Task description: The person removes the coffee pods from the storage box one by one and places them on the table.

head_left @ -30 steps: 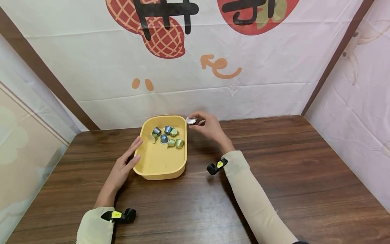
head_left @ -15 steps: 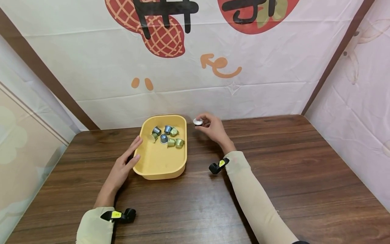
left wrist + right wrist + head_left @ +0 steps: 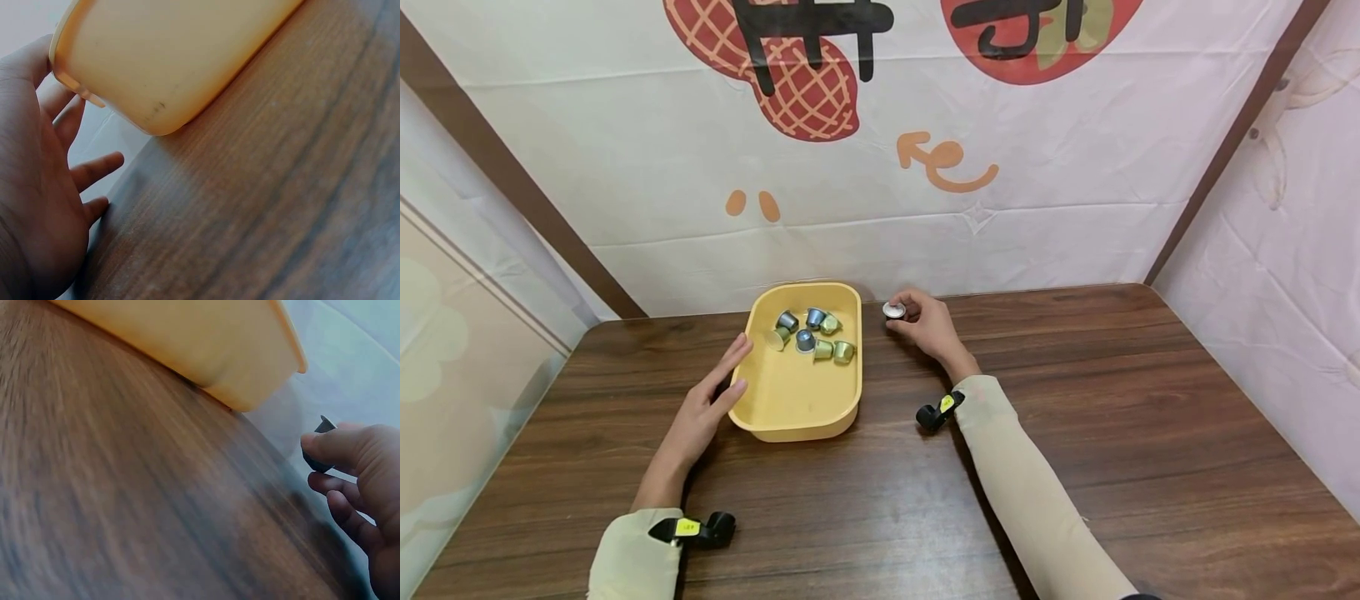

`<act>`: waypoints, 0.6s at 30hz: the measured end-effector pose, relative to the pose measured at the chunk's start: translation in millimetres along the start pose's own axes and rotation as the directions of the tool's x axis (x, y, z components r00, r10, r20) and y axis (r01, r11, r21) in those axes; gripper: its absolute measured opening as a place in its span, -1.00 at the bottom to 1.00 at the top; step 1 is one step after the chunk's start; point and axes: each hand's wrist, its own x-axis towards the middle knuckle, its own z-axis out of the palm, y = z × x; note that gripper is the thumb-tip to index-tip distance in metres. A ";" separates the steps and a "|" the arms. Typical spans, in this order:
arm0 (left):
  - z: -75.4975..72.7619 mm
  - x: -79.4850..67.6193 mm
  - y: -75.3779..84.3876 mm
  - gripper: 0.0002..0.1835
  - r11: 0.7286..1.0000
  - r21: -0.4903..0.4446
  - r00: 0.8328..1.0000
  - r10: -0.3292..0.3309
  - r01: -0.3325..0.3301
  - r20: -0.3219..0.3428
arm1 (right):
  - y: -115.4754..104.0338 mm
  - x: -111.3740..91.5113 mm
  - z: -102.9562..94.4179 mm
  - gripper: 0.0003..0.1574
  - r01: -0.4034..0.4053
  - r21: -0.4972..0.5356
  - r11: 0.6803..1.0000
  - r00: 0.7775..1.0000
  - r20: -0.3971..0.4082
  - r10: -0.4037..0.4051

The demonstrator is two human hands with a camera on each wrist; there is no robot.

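A yellow plastic tub stands near the back of the table, holding several coffee capsules in blue and green. At its left rim, my left hand rests with fingers extended and spread; the left wrist view shows the lower fingers apart from the tub wall. To the right of the tub, my right hand pinches a dark coffee capsule between thumb and fingers. Its silver lid faces up in the head view, and the capsule is held close over the table.
The brown wood-grain table stretches in front and to the right. A printed white cloth hangs along its back edge, with another cloth on the right side.
My right hand has moved right, away from the tub's rim, and then slightly down and toward me with the capsule. The left hand has stayed at the rim.
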 end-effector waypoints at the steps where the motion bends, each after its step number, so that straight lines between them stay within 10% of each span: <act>1: 0.1 0.0 0.2 -0.47 1.000 0.001 1.000 -0.001 0.001 -0.001 | 1.2 0.1 0.6 -0.67 -0.002 -0.003 1.000 1.000 -0.003 0.002; 18: 0.2 0.2 0.8 -0.47 1.000 -0.003 1.000 -0.001 0.001 0.002 | 5.4 -0.6 3.7 -0.64 0.032 -0.034 0.999 0.999 -0.013 -0.032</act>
